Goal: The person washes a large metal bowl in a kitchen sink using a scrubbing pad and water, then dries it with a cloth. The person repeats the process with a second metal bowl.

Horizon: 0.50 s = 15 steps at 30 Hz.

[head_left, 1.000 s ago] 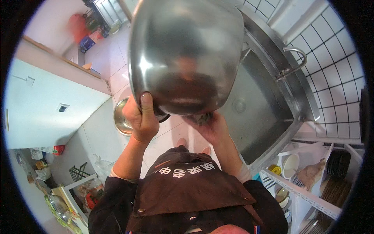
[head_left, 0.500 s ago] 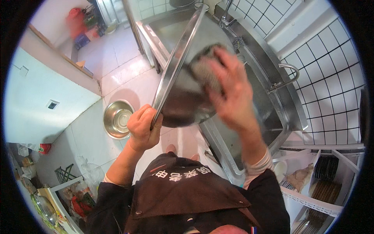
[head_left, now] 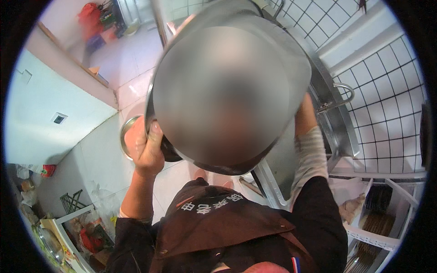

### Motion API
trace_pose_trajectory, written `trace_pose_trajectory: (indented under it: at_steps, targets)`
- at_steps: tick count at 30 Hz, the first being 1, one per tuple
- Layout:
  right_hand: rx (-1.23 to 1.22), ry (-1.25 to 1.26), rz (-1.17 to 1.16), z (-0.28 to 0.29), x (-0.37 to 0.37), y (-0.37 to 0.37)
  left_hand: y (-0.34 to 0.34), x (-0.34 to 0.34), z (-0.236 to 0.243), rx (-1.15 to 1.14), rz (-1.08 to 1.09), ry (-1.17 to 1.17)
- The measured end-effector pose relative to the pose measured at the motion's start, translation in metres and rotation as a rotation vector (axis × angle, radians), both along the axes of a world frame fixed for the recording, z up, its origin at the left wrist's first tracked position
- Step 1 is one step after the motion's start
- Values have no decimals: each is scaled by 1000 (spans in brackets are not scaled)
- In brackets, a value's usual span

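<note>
A large round metal basin fills the middle of the view, its broad, shiny face turned up toward me. The centre of that face is blurred, so its detail is lost. My left hand grips the basin's left edge, with the thumb lying over the rim. On the right, my forearm in a pale, wet-looking sleeve goes up behind the basin. The basin hides my right hand, and I cannot see its fingers or anything in them.
Behind and right of the basin stands a steel sink with a curved tap by the tiled wall. A smaller metal bowl sits on the floor at left. A white rack with dishes is at lower right, and a shelf with produce at lower left.
The basin has turned from edge-on to broad face toward me, its rim shifting left with my left hand. My right hand, earlier on a grey-brown scrubbing pad against the basin, is now hidden.
</note>
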State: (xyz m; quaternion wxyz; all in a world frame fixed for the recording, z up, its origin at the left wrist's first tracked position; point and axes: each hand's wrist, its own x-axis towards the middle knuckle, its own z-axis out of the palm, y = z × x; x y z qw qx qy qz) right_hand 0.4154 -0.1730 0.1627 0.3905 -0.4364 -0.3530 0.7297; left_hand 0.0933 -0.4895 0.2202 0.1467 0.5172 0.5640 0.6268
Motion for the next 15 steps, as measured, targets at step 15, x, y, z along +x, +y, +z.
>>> trace_pose_trajectory:
  at_steps: [15]
  targets:
    - [-414, 619, -35, -91, -132, -185, 28, -2, -30, 181, -11, -537]
